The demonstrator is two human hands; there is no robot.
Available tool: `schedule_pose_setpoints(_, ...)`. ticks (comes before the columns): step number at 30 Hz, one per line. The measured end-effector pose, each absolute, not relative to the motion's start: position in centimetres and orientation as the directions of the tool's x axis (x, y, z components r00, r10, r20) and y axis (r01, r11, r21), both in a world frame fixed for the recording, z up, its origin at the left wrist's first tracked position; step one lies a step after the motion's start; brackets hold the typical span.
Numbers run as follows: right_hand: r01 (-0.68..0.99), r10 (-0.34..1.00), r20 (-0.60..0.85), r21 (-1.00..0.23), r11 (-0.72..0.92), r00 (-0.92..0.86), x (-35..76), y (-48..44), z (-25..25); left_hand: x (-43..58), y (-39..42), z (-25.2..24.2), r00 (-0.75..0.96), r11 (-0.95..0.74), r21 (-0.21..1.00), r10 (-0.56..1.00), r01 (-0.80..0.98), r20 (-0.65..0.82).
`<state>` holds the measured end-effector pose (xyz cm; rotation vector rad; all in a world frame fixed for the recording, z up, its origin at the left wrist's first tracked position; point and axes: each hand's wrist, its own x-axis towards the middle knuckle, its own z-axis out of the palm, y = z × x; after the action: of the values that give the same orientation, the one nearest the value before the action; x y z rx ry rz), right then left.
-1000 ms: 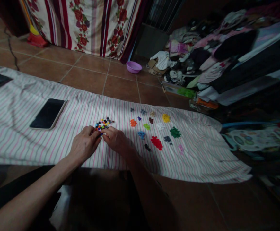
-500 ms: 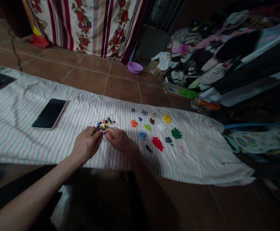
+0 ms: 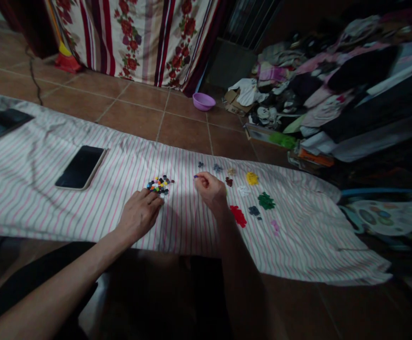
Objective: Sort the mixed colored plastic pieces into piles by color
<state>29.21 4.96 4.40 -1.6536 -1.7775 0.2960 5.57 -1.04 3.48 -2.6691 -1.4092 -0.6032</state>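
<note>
From where I stand, the person's right hand is over the white cloth with pink and grey stripes that covers the long surface, thumb and forefinger pinched on a tiny purple piece sticking out at the fingertips. The left hand lies with its fingers bent at the near edge of a mixed heap of small multicoloured pieces; I can't tell whether it grips any of them. Beyond the right hand sit little single-colour piles: brown, yellow, white, dark green and pale pink, with bright red just beside that forearm. Left of the mixed heap, well apart from it, a black-screened phone with a pale edge lies flat.
</note>
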Motion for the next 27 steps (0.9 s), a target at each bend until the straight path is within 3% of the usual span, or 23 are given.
schedule_pose_setpoints(6, 0.908, 0.886, 0.390, -0.411, -0.078, 0.252, 33.5, 6.4, 4.0, 6.4, -1.2, 3.4, 0.536, -0.607, 0.135, 0.768, 0.783, 0.350)
schedule_pose_setpoints(15, 0.925, 0.899, 0.259, -0.242, -0.294, 0.354, 34.2, 6.7, 3.9, 6.5, -1.0, 3.3, 0.524, -0.606, 0.163, 0.770, 0.778, 0.363)
schedule_pose_setpoints(27, 0.924, 0.906, 0.195, -0.162, -0.348, 0.375, 33.6, 7.1, 4.1, 6.4, -1.0, 2.7, 0.464, -0.547, 0.156, 0.803, 0.822, 0.374)
